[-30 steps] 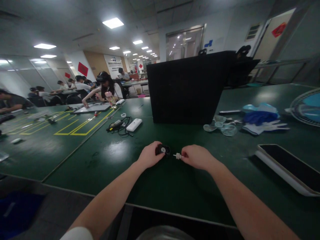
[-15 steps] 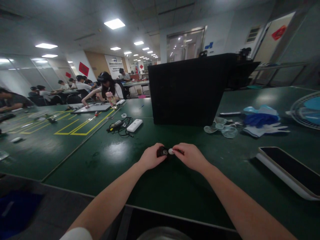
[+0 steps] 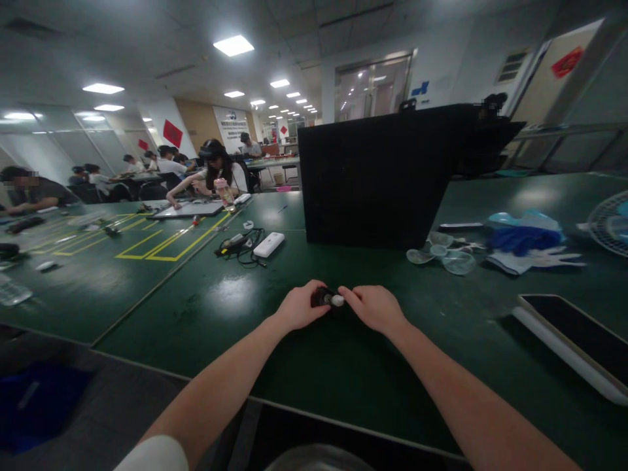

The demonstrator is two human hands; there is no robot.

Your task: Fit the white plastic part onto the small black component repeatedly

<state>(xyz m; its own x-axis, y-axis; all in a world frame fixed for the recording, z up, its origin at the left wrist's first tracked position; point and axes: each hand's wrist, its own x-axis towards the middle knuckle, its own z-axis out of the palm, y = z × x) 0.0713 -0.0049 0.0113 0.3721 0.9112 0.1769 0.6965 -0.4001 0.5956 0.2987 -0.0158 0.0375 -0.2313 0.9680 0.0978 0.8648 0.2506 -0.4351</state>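
Note:
My left hand [image 3: 300, 306] is closed round a small dark object [image 3: 321, 297] with a round metallic-looking socket on its right side. What kind of thing it is, I cannot make out. Against that side sits a small white rounded piece [image 3: 337, 300], at the fingertips of my right hand [image 3: 375, 307]. The right hand's fingers are curled, with thumb and forefinger at the white piece. Both hands are just above the green tabletop [image 3: 314, 366], close together.
A large black box-like panel [image 3: 367, 183] stands behind my hands. To the left lie a white power bank [image 3: 269, 244] and a black cable [image 3: 240, 248]. On the right are clear goggles [image 3: 458, 261], gloves [image 3: 527, 242] and a phone-like slab [image 3: 574, 340]. A person [image 3: 220, 170] works across the table.
The white piece has come up against the dark object's socket side, and my right fingers have shifted on it. The left hand keeps its hold. The view has turned slightly left.

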